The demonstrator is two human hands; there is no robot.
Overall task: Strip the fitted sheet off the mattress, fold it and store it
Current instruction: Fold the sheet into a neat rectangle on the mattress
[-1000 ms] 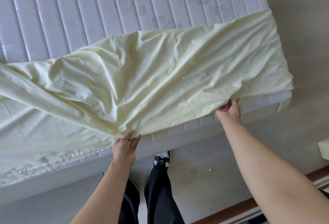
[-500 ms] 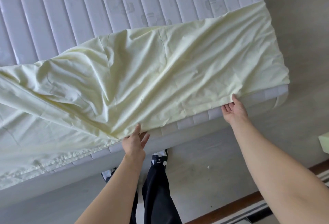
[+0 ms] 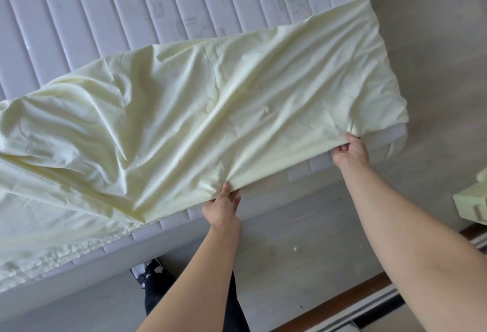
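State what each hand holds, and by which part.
Both hold the fitted sheet by its near folded edge: left hand mid-edge, right hand near the right corner.

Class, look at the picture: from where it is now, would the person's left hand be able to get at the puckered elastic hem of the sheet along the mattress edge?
Probably yes. The left hand grips the sheet at the mattress edge, and the elastic hem lies uncovered farther left along it, though the hand would have to let go first.

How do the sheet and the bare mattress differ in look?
The sheet is pale yellow; the mattress is greyish white. The sheet lies loose and creased, while the mattress is flat with straight quilted stripes. The sheet is plain; the mattress bears a faint printed pattern. Both hands, left and right, grip the sheet's near edge, not the mattress.
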